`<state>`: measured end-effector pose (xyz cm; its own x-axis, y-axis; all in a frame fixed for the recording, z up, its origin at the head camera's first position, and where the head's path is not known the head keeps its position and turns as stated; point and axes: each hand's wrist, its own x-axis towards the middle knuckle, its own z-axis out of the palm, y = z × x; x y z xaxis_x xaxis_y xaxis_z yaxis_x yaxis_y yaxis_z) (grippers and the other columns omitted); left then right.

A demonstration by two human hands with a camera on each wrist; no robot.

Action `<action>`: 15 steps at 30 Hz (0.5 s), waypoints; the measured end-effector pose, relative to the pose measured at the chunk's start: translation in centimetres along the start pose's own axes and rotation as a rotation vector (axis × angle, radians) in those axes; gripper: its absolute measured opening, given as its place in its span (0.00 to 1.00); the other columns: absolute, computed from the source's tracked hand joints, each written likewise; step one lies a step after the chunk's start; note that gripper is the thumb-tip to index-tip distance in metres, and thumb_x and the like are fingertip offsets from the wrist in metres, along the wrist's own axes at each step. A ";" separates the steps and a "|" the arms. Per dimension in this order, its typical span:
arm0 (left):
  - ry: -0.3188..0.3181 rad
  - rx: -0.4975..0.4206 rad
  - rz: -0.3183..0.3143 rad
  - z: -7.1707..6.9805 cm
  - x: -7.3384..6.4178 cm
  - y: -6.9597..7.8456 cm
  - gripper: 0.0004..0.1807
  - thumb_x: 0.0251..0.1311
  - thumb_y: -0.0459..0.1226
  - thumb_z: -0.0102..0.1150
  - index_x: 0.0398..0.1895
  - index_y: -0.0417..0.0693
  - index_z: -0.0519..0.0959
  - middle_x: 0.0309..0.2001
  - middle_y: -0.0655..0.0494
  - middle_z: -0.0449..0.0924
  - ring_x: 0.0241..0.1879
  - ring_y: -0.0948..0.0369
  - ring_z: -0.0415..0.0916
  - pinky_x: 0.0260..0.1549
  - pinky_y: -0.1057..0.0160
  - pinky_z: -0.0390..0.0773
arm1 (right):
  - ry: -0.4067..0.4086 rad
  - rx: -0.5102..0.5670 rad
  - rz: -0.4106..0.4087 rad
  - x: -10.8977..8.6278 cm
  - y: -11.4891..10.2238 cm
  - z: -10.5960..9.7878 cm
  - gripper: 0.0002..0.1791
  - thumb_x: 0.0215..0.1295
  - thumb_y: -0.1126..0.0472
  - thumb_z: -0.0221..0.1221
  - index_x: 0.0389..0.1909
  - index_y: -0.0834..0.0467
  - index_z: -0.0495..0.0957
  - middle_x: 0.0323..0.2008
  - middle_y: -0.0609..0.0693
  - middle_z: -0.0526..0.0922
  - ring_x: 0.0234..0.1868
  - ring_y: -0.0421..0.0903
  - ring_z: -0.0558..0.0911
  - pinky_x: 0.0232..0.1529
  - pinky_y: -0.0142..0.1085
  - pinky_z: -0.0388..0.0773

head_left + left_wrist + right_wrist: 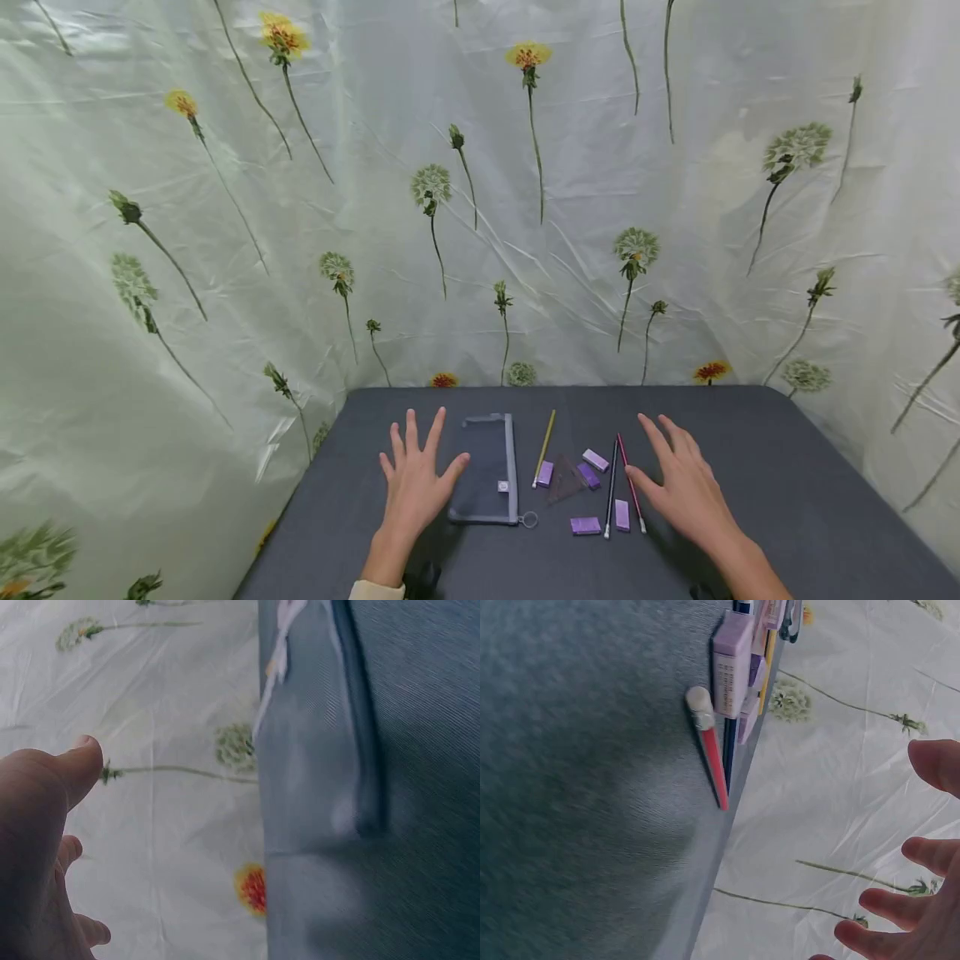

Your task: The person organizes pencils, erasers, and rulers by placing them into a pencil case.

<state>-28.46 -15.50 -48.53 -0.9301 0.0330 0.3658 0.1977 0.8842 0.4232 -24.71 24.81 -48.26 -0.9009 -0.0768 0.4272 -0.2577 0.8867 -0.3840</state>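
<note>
Both hands hover above a dark table with fingers spread and nothing in them. My left hand (418,492) is nearest to a see-through zip pouch (480,471) with grey edging and a ring at its near corner. On the other side, my right hand (693,496) is just right of a red pencil (632,487) and a black pencil (611,492) lying side by side. Several purple-sleeved erasers (585,526) are scattered around a clear triangular set square (566,483). Left of these lies a yellow pencil (545,446). In the right wrist view, the red pencil's white eraser end (699,699) shows.
The dark grey tabletop (780,467) reaches back to a pale curtain (480,250) printed with dandelions, which hangs behind it and along the sides. The small items are grouped between the pouch and the right hand.
</note>
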 end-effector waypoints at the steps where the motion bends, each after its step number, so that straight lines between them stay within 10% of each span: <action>1: 0.001 -0.009 0.008 0.0 0.3 0.3 0.48 0.61 0.69 0.51 0.81 0.77 0.43 0.81 0.43 0.32 0.76 0.34 0.28 0.58 0.19 0.41 | -0.006 0.009 -0.002 0.2 0.0 -0.1 0.49 0.66 0.37 0.61 0.81 0.42 0.48 0.74 0.65 0.55 0.70 0.72 0.57 0.49 0.77 0.61; 15: -0.061 -0.048 0.037 2.4 2.6 2.7 0.47 0.61 0.66 0.56 0.81 0.73 0.48 0.80 0.38 0.40 0.74 0.29 0.37 0.59 0.20 0.46 | -0.071 0.063 -0.013 1.7 0.2 0.0 0.45 0.65 0.50 0.66 0.79 0.50 0.56 0.71 0.67 0.60 0.66 0.72 0.63 0.47 0.72 0.68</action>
<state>-31.12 -11.88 -48.41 -0.9388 0.0947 0.3312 0.2454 0.8585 0.4502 -26.27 24.84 -47.62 -0.9191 -0.1225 0.3744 -0.2891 0.8552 -0.4301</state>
